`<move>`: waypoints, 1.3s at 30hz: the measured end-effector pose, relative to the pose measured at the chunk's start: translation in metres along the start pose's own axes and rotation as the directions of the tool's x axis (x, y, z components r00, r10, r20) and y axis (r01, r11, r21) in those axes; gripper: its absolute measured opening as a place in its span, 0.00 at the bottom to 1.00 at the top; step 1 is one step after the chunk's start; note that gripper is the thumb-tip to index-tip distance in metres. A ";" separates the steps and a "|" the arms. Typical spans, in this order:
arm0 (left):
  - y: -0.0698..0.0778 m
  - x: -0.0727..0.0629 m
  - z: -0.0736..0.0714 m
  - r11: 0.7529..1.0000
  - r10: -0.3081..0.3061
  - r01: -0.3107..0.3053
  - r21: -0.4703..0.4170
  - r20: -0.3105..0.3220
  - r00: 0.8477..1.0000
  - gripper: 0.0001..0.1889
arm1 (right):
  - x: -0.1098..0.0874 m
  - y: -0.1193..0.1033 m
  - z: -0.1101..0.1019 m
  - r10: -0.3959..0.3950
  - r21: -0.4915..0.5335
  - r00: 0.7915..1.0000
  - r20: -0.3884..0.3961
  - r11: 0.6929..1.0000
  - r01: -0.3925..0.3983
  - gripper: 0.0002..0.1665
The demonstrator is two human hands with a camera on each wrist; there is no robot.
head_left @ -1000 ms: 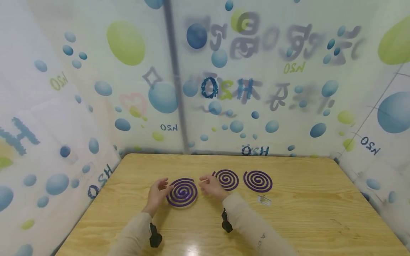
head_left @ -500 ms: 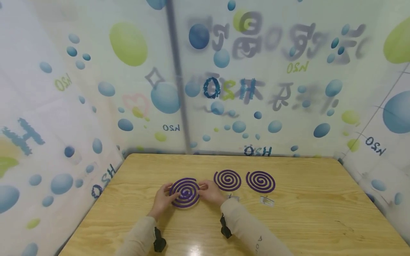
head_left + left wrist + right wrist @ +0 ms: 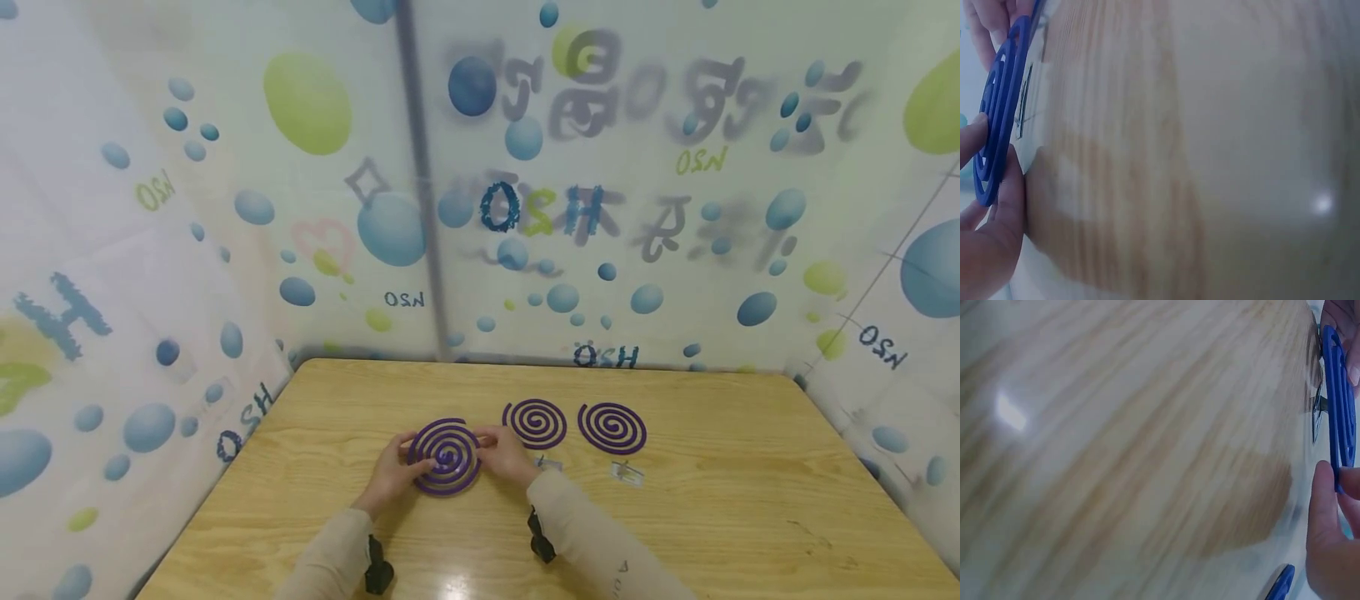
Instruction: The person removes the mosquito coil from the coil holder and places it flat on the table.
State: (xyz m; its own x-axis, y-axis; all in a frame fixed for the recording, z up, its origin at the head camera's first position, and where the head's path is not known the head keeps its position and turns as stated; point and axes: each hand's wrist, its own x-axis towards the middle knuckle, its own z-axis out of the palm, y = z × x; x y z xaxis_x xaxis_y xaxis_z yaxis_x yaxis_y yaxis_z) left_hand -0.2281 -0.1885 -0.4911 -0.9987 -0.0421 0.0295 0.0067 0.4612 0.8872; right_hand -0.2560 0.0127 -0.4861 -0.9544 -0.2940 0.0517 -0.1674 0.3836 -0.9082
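Note:
Between my two hands is a purple spiral mosquito coil [image 3: 447, 457], which looks blue in the wrist views. My left hand [image 3: 393, 473] pinches its left edge, the thumb lying over the top and the fingers beneath. On the opposite edge, my right hand [image 3: 506, 458] grips it between thumb and fingers. The coil [image 3: 1000, 112] stands clear of the wooden surface in the left wrist view. Low under it, a thin metal coil stand [image 3: 1317, 409] shows in the right wrist view.
Two more purple coils, a nearer one [image 3: 535, 423] and one further right [image 3: 612, 428], lie flat on the wooden table [image 3: 720, 517]. In front of each lies a small metal stand [image 3: 627, 473]. A patterned curtain [image 3: 637, 167] rises behind the table.
My right hand has come in from the right and taken hold of the coil's edge. My left hand has tightened on it, and the coil has shifted slightly right and towards me.

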 end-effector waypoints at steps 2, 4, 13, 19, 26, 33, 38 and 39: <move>0.001 0.000 0.002 1.000 0.005 -0.005 -0.004 0.020 1.000 0.33 | -0.001 0.000 -0.003 -0.005 -0.031 1.000 -0.005 1.000 0.005 0.17; 0.001 0.000 0.005 1.000 0.013 -0.013 -0.006 0.038 0.999 0.33 | -0.003 0.001 -0.006 -0.015 -0.059 1.000 -0.008 0.998 0.014 0.17; 0.005 -0.002 0.013 0.999 0.048 -0.046 -0.027 0.074 0.996 0.31 | -0.006 0.005 -0.014 -0.020 -0.164 0.999 -0.033 0.986 0.014 0.17; 0.007 -0.004 0.015 0.986 0.021 -0.004 -0.169 0.099 0.995 0.30 | -0.006 0.008 -0.017 -0.008 -0.188 0.999 -0.052 0.982 -0.002 0.17; 0.006 -0.005 0.015 0.973 -0.015 0.039 -0.226 0.111 0.994 0.27 | -0.007 0.010 -0.017 -0.015 -0.206 0.998 -0.054 0.979 0.004 0.16; 0.006 -0.006 0.020 0.967 -0.038 0.056 -0.250 0.077 0.996 0.23 | -0.010 0.011 -0.016 0.011 -0.185 0.999 -0.052 0.983 -0.021 0.16; 0.009 -0.004 0.022 0.962 -0.043 0.052 -0.270 0.040 0.998 0.22 | -0.010 0.014 -0.017 0.015 -0.126 0.999 -0.041 0.992 -0.020 0.16; 0.010 -0.005 0.022 0.962 -0.040 0.048 -0.269 0.036 0.999 0.22 | -0.010 0.015 -0.018 0.011 -0.123 0.999 -0.044 0.992 -0.016 0.16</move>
State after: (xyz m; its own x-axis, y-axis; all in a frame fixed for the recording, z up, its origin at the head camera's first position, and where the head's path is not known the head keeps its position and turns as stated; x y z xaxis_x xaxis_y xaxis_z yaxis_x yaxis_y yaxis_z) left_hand -0.2244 -0.1642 -0.4925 -0.9993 -0.0282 -0.0229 -0.0282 0.2036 0.9786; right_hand -0.2532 0.0369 -0.4925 -0.9661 -0.2510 0.0600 -0.1809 0.4931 -0.8509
